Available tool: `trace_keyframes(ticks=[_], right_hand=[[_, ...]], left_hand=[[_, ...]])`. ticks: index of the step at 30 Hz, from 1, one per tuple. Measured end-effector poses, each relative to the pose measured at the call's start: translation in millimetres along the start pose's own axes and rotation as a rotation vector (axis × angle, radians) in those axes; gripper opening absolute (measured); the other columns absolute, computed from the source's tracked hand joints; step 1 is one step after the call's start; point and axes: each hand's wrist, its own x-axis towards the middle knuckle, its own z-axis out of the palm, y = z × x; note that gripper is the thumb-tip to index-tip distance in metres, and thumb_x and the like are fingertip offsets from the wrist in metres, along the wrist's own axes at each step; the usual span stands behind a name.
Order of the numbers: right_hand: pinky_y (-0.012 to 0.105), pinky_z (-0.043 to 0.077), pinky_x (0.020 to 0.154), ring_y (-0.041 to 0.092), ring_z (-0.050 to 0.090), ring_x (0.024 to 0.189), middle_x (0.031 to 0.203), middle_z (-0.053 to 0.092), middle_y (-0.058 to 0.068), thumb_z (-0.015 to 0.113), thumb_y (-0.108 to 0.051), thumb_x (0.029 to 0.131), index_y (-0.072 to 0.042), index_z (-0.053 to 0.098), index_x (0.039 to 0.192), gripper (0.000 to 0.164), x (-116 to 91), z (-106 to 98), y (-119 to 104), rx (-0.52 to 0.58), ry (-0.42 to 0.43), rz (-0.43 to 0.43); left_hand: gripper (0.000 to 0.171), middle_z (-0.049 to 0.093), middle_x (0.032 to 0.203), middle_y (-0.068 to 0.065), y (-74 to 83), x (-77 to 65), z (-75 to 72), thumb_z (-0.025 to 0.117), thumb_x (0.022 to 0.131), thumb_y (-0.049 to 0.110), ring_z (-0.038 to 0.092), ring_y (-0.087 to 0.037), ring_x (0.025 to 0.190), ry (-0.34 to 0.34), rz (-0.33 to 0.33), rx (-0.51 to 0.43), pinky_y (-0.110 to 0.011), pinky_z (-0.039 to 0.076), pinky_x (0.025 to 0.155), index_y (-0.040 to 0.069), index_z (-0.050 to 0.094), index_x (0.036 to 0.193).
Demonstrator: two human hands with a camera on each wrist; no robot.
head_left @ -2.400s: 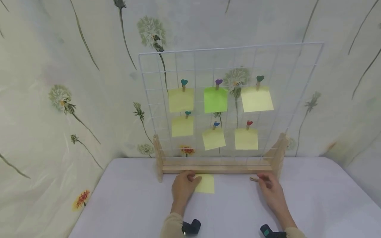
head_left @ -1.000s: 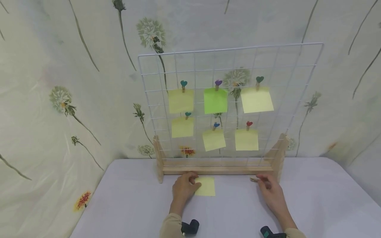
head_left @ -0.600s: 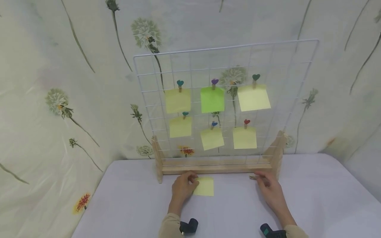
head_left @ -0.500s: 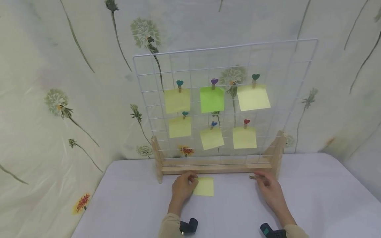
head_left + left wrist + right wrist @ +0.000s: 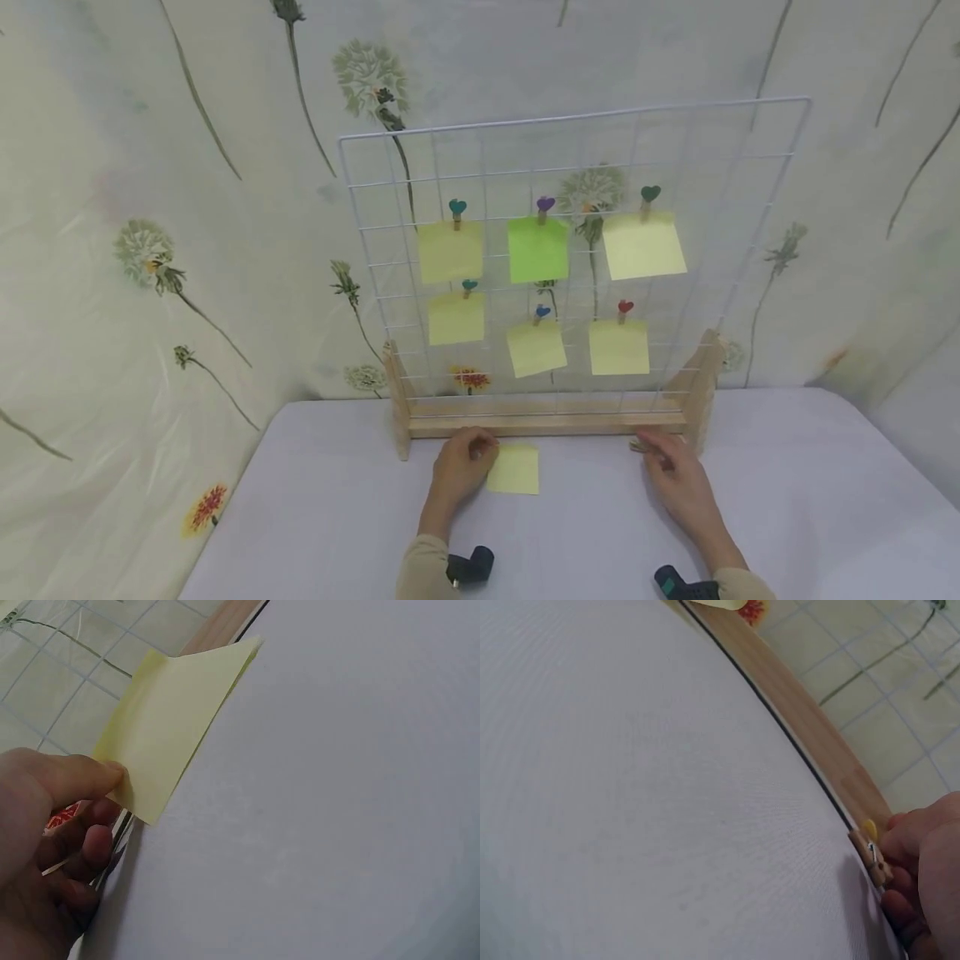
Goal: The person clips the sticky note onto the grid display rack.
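A pale yellow sticky note is pinched at its left side by my left hand. In the left wrist view the thumb lies on top of that note, with the fingers curled beneath. My right hand holds a small wooden clothespin between thumb and fingers, close to the table. A bit of yellow shows on the clothespin; the fingers hide part of it. Both hands are just in front of the wooden base of a white wire grid.
Pinned to the grid by heart-topped clothespins are several notes, among them a green note and a yellow note. A white cloth covers the table. Behind stands a flower-patterned curtain. Each wrist carries a black camera.
Both hands stay in nearly the same place with the note and the clothespin. The clothespin has turned slightly in my right fingers. The head view has shifted a little.
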Motion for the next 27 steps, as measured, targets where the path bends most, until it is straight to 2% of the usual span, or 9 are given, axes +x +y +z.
trace_keyframes(ticks=[4,10,12,15,20,27], right_hand=[[0.013,0.045,0.078,0.007,0.052,0.100,0.116,0.062,0.007,0.057,-0.004,0.089,-0.009,0.060,0.122,0.033,-1,0,-2,-0.022,-0.009,-0.001],[0.034,0.048,0.083,0.023,0.055,0.104,0.117,0.061,0.008,0.057,-0.005,0.089,-0.009,0.060,0.119,0.031,-1,0,-4,-0.066,-0.049,0.012],[0.036,0.048,0.083,0.022,0.055,0.105,0.117,0.061,0.007,0.058,-0.006,0.089,-0.010,0.060,0.119,0.031,-1,0,-4,-0.076,-0.057,0.017],[0.031,0.048,0.082,0.021,0.055,0.103,0.114,0.062,0.005,0.062,-0.008,0.087,-0.010,0.061,0.116,0.029,-1,1,-3,-0.081,-0.067,0.017],[0.033,0.045,0.081,0.017,0.053,0.100,0.108,0.064,0.003,0.065,-0.017,0.088,-0.013,0.062,0.112,0.024,1,1,-2,-0.080,-0.085,0.033],[0.031,0.048,0.080,0.018,0.059,0.094,0.098,0.068,-0.001,0.063,-0.028,0.090,-0.015,0.064,0.104,0.019,1,1,0,-0.082,-0.077,0.051]], left_hand=[[0.007,0.065,0.095,0.006,-1.5,0.9,-3.4,0.063,0.088,0.025,0.057,-0.008,0.084,-0.040,0.025,-0.084,-0.026,0.046,0.075,0.023,0.067,0.093],[0.007,0.067,0.099,0.004,-2.9,3.2,-5.6,0.062,0.090,0.023,0.063,-0.009,0.089,-0.081,0.038,-0.170,-0.029,0.050,0.081,0.022,0.066,0.096],[0.008,0.067,0.099,0.003,-3.0,4.1,-5.8,0.061,0.091,0.024,0.063,-0.009,0.089,-0.085,0.043,-0.187,-0.028,0.051,0.081,0.022,0.066,0.096],[0.009,0.067,0.101,0.003,-2.9,5.0,-6.5,0.061,0.091,0.023,0.063,-0.010,0.091,-0.079,0.053,-0.209,-0.027,0.051,0.082,0.022,0.066,0.099],[0.010,0.067,0.103,0.004,-5.3,6.8,-9.7,0.061,0.091,0.022,0.062,-0.012,0.098,-0.041,0.075,-0.231,-0.027,0.051,0.084,0.022,0.065,0.101],[0.009,0.067,0.099,0.004,-2.0,8.5,-19.9,0.063,0.090,0.021,0.061,-0.011,0.093,-0.002,0.066,-0.271,-0.026,0.049,0.083,0.022,0.065,0.098]])
